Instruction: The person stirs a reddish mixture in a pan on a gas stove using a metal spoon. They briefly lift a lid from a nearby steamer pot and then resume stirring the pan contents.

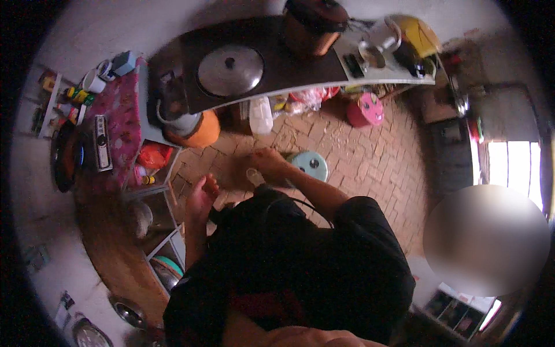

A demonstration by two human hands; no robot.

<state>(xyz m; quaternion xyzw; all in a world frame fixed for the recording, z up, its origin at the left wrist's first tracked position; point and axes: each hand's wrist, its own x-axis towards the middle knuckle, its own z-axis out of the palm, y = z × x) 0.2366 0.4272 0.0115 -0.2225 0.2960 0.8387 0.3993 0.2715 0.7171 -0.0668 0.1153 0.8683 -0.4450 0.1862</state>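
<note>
My left hand (203, 191) hangs beside the low cabinet, its fingers loosely curled and nothing seen in it. Farther forward, my right hand (268, 160) reaches over the brick floor (373, 173), close to a light-blue round stool (311, 165) with a cartoon face. The right fingers are blurred and dark, so I cannot tell whether they hold anything. Just below that hand a pale shoe or slipper (254, 177) shows on the floor. A dark cord (310, 205) loops across my black clothing.
Ahead stands a counter (277, 78) bearing a metal-lidded pan (230, 69) and a large pot (314, 30). Beneath it are an orange bucket-like container (206, 130), a white plastic jug (260, 116) and a pink stool (366, 110). Left is an open-shelved cabinet (177, 247); at right, a person (485, 240), blurred.
</note>
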